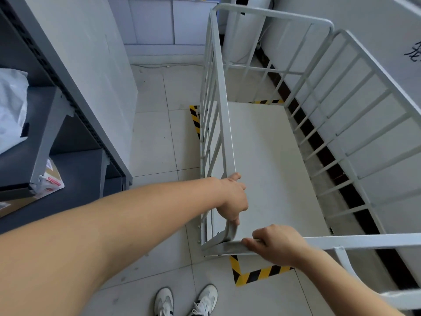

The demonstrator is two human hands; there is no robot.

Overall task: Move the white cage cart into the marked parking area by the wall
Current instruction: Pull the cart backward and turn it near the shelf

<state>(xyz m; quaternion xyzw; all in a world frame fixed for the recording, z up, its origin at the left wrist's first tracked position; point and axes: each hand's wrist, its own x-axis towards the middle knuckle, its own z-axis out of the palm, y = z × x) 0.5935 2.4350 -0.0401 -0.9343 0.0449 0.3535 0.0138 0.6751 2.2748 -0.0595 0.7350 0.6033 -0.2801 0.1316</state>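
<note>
The white cage cart (268, 156) stands against the wall on the right, its barred sides rising around a bare white deck. Yellow-and-black floor tape (257, 273) marks a corner just under the cart's near end, and more tape shows at its left side and far end. My left hand (233, 199) grips the top rail of the cart's left side near the corner. My right hand (276, 245) is closed over the near top rail beside that same corner.
A grey metal shelving unit (68, 106) with a white bag and cardboard boxes stands on the left, leaving a tiled aisle between it and the cart. White cabinets (159, 23) close the far end. My two shoes (184, 302) stand just behind the tape.
</note>
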